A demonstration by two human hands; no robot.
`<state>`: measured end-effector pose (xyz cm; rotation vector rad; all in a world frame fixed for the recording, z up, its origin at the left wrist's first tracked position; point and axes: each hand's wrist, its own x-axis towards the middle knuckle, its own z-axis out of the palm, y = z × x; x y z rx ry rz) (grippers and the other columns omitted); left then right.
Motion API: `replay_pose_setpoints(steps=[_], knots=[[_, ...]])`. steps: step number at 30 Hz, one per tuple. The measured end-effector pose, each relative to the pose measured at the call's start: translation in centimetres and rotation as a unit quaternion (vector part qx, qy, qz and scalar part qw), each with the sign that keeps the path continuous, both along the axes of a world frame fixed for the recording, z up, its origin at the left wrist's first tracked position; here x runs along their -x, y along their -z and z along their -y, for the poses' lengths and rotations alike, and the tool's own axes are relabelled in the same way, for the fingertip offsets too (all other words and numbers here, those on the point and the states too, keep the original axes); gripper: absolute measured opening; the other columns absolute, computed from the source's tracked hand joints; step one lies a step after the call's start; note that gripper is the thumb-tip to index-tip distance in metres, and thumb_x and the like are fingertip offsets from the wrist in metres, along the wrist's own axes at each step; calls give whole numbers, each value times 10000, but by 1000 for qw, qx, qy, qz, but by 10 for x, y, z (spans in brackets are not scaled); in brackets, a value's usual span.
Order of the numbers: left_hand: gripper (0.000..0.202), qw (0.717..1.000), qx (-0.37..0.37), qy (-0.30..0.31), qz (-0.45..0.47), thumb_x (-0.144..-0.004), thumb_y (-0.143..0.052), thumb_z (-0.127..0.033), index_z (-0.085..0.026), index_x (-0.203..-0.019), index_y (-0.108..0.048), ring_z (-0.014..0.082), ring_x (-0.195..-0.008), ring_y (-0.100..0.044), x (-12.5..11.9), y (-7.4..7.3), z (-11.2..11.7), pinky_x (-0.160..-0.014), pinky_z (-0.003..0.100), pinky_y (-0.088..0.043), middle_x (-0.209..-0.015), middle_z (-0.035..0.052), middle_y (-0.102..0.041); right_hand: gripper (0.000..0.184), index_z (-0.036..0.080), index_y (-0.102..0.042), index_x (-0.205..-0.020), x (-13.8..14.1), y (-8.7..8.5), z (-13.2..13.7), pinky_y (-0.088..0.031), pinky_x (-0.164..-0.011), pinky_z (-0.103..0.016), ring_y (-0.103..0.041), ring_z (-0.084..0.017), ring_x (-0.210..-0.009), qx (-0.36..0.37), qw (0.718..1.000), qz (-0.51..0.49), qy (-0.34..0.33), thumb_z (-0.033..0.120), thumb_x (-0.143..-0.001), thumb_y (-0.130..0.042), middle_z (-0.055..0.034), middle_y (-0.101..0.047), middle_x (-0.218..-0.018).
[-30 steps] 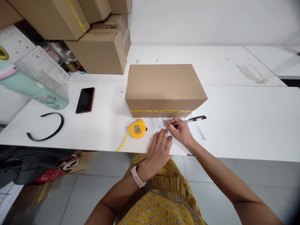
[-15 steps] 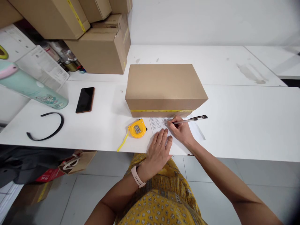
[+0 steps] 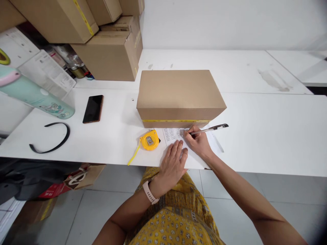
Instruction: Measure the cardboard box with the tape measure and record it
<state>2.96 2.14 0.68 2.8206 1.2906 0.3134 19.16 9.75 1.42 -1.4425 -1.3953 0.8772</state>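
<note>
One pen (image 3: 209, 129), grasped close to its tip by the fingers of the right hand (image 3: 198, 141), over the paper (image 3: 173, 133) along the middle of the near edge of the worktop (image 3: 265, 136). Likely light and stiff, not fragile, with a smooth barrel apt to slip or roll; best taken low, just behind the tip, between thumb and forefinger. Back end free, slanting off to the right. As for the paper, probably thin and limp, easy to skid or crease; best steadied flat from the near side. Covered there by the left hand (image 3: 172, 160), fingers laid flat and closed on nothing, wrist out past the near edge. Just beyond, a box (image 3: 178, 90), hiding the paper's far part; impossible to tell whether resting on it or merely blocking the view. Left of the paper, a tape measure (image 3: 150, 140) with its strap toward the near edge.

Compared with half a second ago: pen's back end a touch farther right and nearer the far edge, right fingers nudged slightly rightward too. Left hand, paper, box and tape measure unmoved.
</note>
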Motion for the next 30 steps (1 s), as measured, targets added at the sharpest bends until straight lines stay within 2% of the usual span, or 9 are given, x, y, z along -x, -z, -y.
replay_pose_setpoints(steps=[30], knots=[[803,1000,-3,0,2,-833,-798,-459,-44,-1435,-466,376,-1526,-314,-1,0,-1,-1250,503,-326,-1612,266,-355,294,223,-479,-650,1,-4,-1,-327,-519,-280,-395,-117,-542,-15,1000,18,-8,394,-828,-639,38,-440,-571]])
